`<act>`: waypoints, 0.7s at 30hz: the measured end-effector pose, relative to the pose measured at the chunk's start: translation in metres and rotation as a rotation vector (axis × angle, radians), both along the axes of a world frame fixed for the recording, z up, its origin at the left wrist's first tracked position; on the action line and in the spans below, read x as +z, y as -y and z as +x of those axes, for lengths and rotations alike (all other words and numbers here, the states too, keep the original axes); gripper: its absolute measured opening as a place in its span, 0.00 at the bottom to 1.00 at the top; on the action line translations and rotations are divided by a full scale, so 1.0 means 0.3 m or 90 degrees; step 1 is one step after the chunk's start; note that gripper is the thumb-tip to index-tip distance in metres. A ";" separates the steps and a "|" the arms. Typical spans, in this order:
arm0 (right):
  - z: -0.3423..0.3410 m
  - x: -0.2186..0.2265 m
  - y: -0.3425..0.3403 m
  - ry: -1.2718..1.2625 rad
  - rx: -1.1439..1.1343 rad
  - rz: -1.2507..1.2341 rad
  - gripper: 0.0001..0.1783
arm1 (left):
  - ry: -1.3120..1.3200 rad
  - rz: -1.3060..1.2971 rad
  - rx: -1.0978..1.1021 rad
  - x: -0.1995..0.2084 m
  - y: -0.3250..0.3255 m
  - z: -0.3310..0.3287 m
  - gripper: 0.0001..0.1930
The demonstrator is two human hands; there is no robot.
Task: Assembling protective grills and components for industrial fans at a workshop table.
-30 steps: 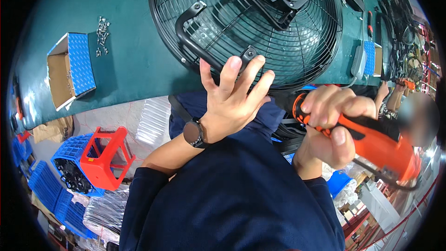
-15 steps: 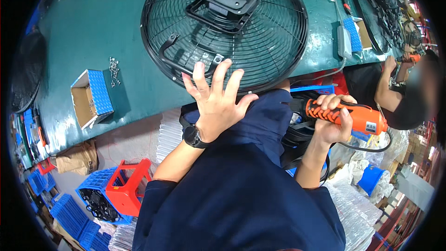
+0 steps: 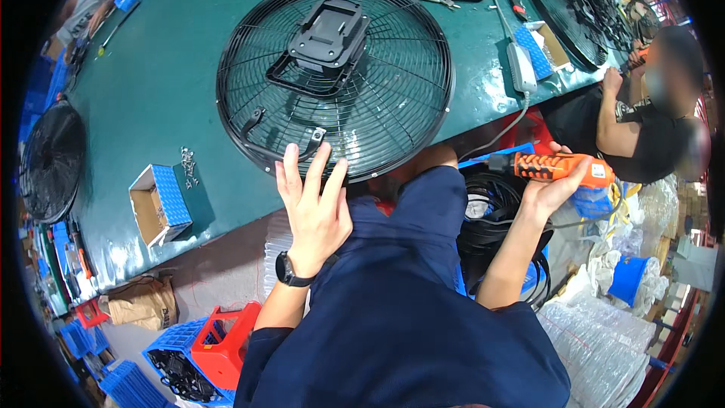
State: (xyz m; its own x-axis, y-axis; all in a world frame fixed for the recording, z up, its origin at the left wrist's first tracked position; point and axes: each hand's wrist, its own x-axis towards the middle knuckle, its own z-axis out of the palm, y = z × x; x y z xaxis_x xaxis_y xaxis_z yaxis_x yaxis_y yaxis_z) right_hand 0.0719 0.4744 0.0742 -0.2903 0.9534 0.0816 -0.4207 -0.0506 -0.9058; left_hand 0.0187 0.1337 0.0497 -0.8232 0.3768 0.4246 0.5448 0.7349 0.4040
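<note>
A black round fan guard [image 3: 408,75] lies on the green table, with a black square mounting box [image 3: 326,36] on its upper side. On the guard's near left part sits a curved black handle [image 3: 253,147]. My left hand [image 3: 316,215], wearing a dark watch, has its fingers stretched out at the guard's near rim, their tips by the handle. Whether they touch it I cannot tell. Off the table's edge, my right hand [image 3: 545,195] holds an orange electric screwdriver [image 3: 559,168], its dark nose toward the left and its cable trailing below.
An open box [image 3: 162,204] stands on the left, beside loose screws [image 3: 189,168]. Another box [image 3: 545,49], a white power adapter [image 3: 521,68] and pliers [image 3: 438,0] lie to the right. A co-worker [image 3: 642,128] sits at far right. A red stool [image 3: 226,344] stands lower left.
The view has shifted, so the table and fan guard appear lower overall. My left fingers have drawn closer together. My right hand's grip on the screwdriver has shifted, its fingers no longer wrapped over the top.
</note>
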 end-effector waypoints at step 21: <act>-0.344 -0.131 0.009 0.095 0.515 -0.266 0.24 | 1.026 1.303 -0.100 -0.141 0.027 0.084 0.22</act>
State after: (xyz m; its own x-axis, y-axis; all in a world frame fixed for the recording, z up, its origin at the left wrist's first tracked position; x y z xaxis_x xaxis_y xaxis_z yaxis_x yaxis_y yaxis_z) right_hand -0.0312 0.4716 0.0350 -0.8612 0.3989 -0.3151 0.0050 -0.6131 -0.7900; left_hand 0.0438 0.1256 0.0073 -0.7315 0.5710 -0.3726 -0.6482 -0.7519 0.1203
